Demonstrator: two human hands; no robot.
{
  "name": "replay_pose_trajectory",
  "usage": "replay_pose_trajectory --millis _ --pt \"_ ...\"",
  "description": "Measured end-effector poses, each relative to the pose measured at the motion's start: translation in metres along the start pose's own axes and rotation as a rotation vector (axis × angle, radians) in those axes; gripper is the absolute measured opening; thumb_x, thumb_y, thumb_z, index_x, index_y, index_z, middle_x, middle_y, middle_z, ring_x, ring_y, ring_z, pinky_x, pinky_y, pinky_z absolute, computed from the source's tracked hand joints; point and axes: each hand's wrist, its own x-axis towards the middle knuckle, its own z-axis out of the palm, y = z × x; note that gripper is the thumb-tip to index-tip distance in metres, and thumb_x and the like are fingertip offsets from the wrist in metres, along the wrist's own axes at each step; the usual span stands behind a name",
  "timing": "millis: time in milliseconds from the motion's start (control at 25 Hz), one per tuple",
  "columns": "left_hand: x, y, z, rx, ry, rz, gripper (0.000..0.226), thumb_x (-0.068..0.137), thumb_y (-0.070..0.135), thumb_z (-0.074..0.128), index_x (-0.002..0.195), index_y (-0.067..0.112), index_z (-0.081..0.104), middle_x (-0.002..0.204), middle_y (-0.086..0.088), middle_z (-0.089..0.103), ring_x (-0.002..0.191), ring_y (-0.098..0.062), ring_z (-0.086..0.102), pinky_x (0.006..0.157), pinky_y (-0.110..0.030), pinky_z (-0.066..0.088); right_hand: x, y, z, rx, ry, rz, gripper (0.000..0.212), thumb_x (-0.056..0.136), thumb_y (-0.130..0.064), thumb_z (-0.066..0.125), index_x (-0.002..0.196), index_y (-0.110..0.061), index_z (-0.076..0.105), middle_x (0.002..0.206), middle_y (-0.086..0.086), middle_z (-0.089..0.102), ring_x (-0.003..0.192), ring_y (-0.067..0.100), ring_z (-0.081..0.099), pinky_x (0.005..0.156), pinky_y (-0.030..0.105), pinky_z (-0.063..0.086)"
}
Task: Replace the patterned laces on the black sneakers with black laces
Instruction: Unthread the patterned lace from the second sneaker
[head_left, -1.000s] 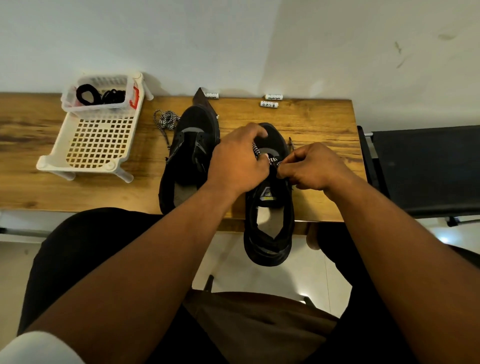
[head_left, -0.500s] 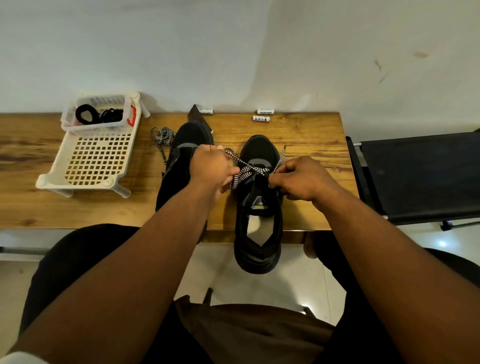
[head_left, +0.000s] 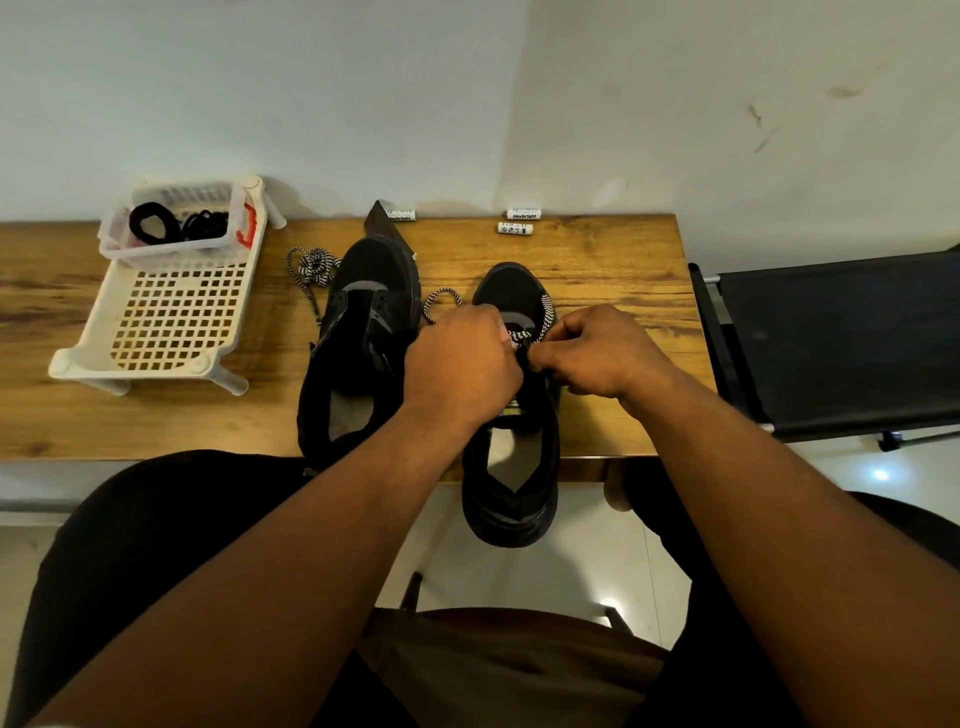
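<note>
Head view: two black sneakers sit side by side on a wooden table (head_left: 597, 270), toes pointing to the far wall. The right sneaker (head_left: 511, 457) overhangs the near edge of the table with its heel. Both hands are over its eyelet area. The left hand (head_left: 465, 364) is curled into a fist around the patterned lace (head_left: 543, 312), a loop of which sticks out on the far left side of the fist. The right hand (head_left: 597, 353) has its fingers curled and pinches the same lace just right of the left hand; the two hands nearly touch. A striped strand of the lace runs up the right side of the shoe's toe area.

The left sneaker (head_left: 363, 353) lies just left of the hands, without laces, its opening facing up. A loose lace (head_left: 311, 270), also black and white, lies bunched on the table just beside its far left.

Further left stands a white rack (head_left: 171, 322) with a grid floor. In its far end sits a clear tub (head_left: 171, 249) holding the black laces (head_left: 176, 223).

Three batteries (head_left: 514, 227) lie at the far edge by the wall. A black chair (head_left: 831, 343) stands right of the table.
</note>
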Motion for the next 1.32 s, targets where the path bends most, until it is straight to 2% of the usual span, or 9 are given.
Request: replay_pose_trajectory --millis 80,240,360,520,640,760,920,1160,1320 --pt "0.009 -0.006 0.004 -0.094 -0.075 -0.081 0.007 0.098 0.026 0.061 0.101 0.02 0.064 0.095 0.004 0.063 0.083 -0.014 0.061 0.07 -0.032 0.052 0.0 0.001 0.0 0.002 0.007 0.008 0.018 0.068 -0.036 0.083 0.08 -0.023 0.078 0.08 -0.002 0.076 0.083 0.019 0.074 0.08 0.049 0.064" --pt "0.025 -0.017 -0.009 -1.227 -0.083 -0.771 0.02 0.109 0.02 0.039 0.104 0.019 0.059 0.105 -0.01 0.073 0.09 -0.02 0.071 0.07 -0.031 0.052 -0.001 0.001 -0.002 0.011 0.001 0.014 0.017 0.07 -0.034 0.084 0.082 -0.022 0.078 0.082 -0.001 0.076 0.084 0.019 0.074 0.08 0.05 0.064" --pt "0.033 -0.02 -0.026 -1.42 0.116 -0.857 0.025 0.112 0.026 0.037 0.117 0.014 0.058 0.101 -0.008 0.076 0.083 -0.022 0.076 0.068 -0.031 0.061 -0.002 0.002 -0.003 0.01 0.0 0.003 0.016 0.072 -0.033 0.083 0.082 -0.022 0.077 0.082 -0.001 0.076 0.082 0.019 0.074 0.08 0.051 0.064" --pt "0.037 -0.024 -0.04 -0.906 0.251 -0.582 0.02 0.105 0.019 0.057 0.124 0.015 0.053 0.103 0.001 0.061 0.074 -0.004 0.059 0.056 -0.014 0.048 -0.002 0.002 -0.003 -0.024 -0.002 -0.019 0.019 0.075 -0.037 0.082 0.087 -0.025 0.075 0.085 -0.003 0.075 0.085 0.016 0.072 0.082 0.049 0.063" --pt "0.029 -0.03 -0.029 -0.415 0.257 -0.177 0.048 0.09 0.015 0.07 0.133 0.024 0.051 0.132 0.002 0.057 0.122 -0.017 0.057 0.1 -0.031 0.052 -0.008 0.0 0.006 -0.174 0.092 -0.197 0.031 0.08 -0.035 0.077 0.109 -0.028 0.07 0.097 -0.007 0.07 0.093 0.015 0.068 0.082 0.033 0.056" --pt "0.023 -0.023 -0.021 -0.104 -0.128 0.059 0.054 0.077 0.024 0.071 0.13 0.03 0.063 0.163 -0.005 0.035 0.156 -0.033 0.014 0.128 -0.049 0.012 -0.015 -0.001 0.021 -0.424 0.142 -0.441 0.055 0.084 -0.03 0.066 0.139 -0.033 0.059 0.116 0.005 0.06 0.107 0.022 0.059 0.084 0.031 0.049" --pt "0.021 -0.02 -0.026 -0.158 -0.48 0.009 0.066 0.082 0.025 0.069 0.144 0.041 0.054 0.169 -0.001 0.026 0.157 -0.026 0.014 0.128 -0.048 0.016 -0.013 -0.002 0.021 -0.526 0.115 -0.397 0.047 0.087 -0.033 0.066 0.134 -0.028 0.061 0.121 0.007 0.055 0.108 0.025 0.057 0.08 0.032 0.046" --pt "0.022 -0.026 -0.023 -0.026 -0.461 0.04 0.073 0.062 0.068 0.057 0.134 0.054 0.052 0.16 0.005 0.04 0.152 -0.029 0.024 0.121 -0.063 0.022 -0.011 -0.003 0.017 -0.543 0.077 -0.349 0.015 0.097 -0.033 0.061 0.108 -0.025 0.054 0.104 -0.003 0.05 0.091 0.016 0.049 0.076 0.031 0.036" --pt "0.023 -0.032 -0.015 -0.025 -0.466 0.038 0.071 0.067 0.069 0.062 0.135 0.056 0.045 0.151 0.01 0.049 0.147 -0.028 0.029 0.117 -0.064 0.027 0.001 0.0 0.008 -0.085 0.08 -0.12 0.009 0.092 -0.031 0.059 0.085 -0.025 0.057 0.086 -0.001 0.061 0.085 0.025 0.058 0.073 0.04 0.046"
